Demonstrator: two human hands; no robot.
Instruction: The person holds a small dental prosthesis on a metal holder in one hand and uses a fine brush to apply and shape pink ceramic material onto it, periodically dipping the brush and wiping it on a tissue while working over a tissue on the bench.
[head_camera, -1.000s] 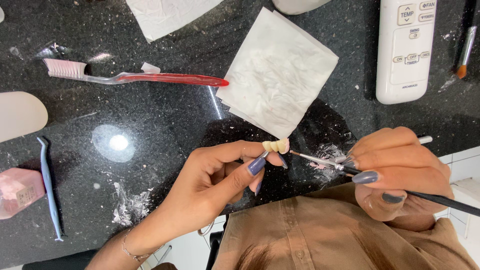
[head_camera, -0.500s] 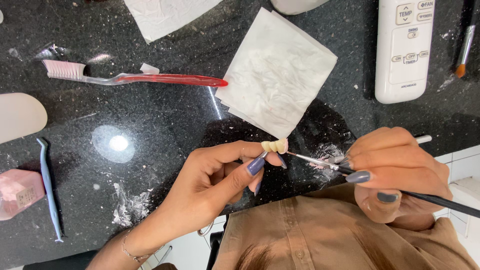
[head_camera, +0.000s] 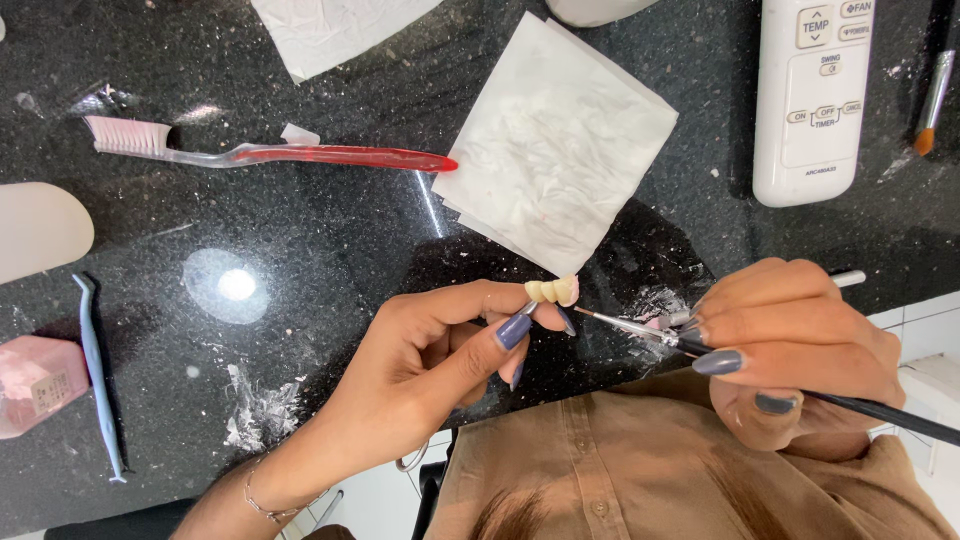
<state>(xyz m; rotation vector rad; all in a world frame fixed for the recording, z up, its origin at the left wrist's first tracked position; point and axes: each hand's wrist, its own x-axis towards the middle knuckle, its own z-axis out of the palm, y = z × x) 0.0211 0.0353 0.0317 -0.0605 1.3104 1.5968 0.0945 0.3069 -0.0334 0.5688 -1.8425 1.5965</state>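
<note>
My left hand pinches a small cream-coloured dental bridge of a few joined teeth between thumb and fingers, over the black speckled counter. My right hand holds a thin black-handled brush, whose fine tip points left and sits just right of the teeth, almost touching them. A second slim white tool lies under the same fingers. Both hands hover just above the counter's near edge.
A square white tissue lies just beyond the hands, another tissue at the top. A red-handled toothbrush, a white remote control, an orange-tipped brush, a blue plastic pick and a pink block lie around.
The hands hold almost still; the brush tip has shifted only slightly beside the teeth.
</note>
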